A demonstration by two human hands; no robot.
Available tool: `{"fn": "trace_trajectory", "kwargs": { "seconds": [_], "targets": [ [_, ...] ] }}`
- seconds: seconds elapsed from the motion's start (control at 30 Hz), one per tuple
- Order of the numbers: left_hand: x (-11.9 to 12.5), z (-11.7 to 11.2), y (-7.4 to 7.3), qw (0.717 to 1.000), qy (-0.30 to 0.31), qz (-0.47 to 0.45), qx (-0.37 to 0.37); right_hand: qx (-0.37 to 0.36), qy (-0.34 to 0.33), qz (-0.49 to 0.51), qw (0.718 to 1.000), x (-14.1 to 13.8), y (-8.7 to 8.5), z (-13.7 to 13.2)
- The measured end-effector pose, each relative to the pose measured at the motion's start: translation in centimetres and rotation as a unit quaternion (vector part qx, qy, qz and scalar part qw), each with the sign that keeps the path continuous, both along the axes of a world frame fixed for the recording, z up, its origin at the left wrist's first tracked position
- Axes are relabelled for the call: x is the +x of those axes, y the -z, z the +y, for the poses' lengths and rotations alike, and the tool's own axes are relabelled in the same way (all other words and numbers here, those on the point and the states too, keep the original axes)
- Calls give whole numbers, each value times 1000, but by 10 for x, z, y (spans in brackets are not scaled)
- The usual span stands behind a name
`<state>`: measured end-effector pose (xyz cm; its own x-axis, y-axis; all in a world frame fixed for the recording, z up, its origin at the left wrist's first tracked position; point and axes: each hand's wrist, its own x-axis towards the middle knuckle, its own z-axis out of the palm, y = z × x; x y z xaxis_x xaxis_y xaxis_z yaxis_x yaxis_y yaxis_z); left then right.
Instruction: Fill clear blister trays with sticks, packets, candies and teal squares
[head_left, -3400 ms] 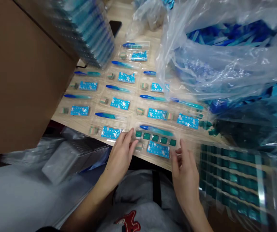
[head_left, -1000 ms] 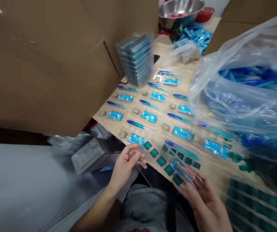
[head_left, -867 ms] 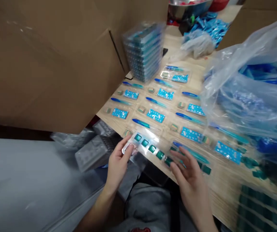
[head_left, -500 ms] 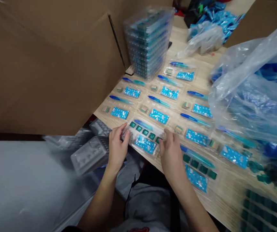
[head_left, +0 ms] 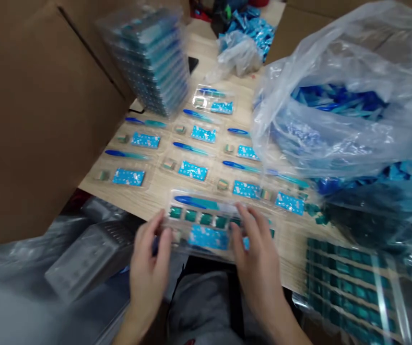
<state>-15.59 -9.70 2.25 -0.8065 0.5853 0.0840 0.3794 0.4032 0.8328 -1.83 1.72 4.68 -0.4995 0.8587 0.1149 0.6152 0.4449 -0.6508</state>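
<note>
Clear tray (head_left: pixel 206 225) with pen (head_left: pixel 193 201), green squares (head_left: pixel 198 217) and card (head_left: pixel 207 237) at near table (head_left: pixel 151 200) edge, left end gripped by left hand (head_left: pixel 150 261), right end held by right hand (head_left: pixel 258 258), packs (head_left: pixel 192 170) laid in rows beyond, bag (head_left: pixel 335 124) at right

Box (head_left: pixel 29 120) left; bag (head_left: pixel 342 120) right; trays (head_left: pixel 191 170) between.

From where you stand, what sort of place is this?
Likely a packing workshop: rows of pen trays on the table, a stack of filled ones, a cardboard box, a bag of pens. The left hand and right hand hold one tray.
</note>
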Motion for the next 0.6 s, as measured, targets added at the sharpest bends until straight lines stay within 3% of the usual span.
{"fn": "trace_trajectory", "kwargs": {
  "seconds": [0.13, 0.23, 0.3, 0.43, 0.53, 0.6],
  "targets": [
    [36, 16, 8, 988, 153, 8, -22, 34, 68, -47, 996, 52, 12, 13],
    [39, 27, 17, 971, 227, 37, -68, 58, 93, -75, 991, 66, 31, 16],
    [35, 32, 16, 962, 250, 79, -80, 69, 105, -77, 989, 68, 34, 13],
    [31, 54, -2, 951, 256, 164, -53, 86, 69, -28, 994, 77, 8, -2],
    [41, 93, -14, 946, 283, 156, -28, 117, 50, 14, 992, 96, -20, -14],
    [50, 127, -16, 944, 299, 123, -71, 130, 58, 17, 990, 117, -33, -19]
  ]
}}
